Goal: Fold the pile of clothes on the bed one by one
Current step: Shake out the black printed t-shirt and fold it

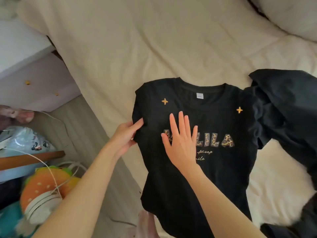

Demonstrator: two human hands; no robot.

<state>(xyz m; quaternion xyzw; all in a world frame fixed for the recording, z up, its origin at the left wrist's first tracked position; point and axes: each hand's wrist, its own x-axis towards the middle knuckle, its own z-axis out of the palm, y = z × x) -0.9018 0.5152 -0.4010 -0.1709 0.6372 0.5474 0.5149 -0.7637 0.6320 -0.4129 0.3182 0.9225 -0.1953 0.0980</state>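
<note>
Both bare forearms reach in from the near edge over a black T-shirt (197, 169) spread face up on the cream bed (137, 48). Right hand (180, 143) lies flat on the chest print, fingers (181, 121) straight and spread, while the left hand (125, 134) pinches the shirt's left sleeve edge. More dark clothes (288, 103) lie heaped touching the shirt's right shoulder.
</note>
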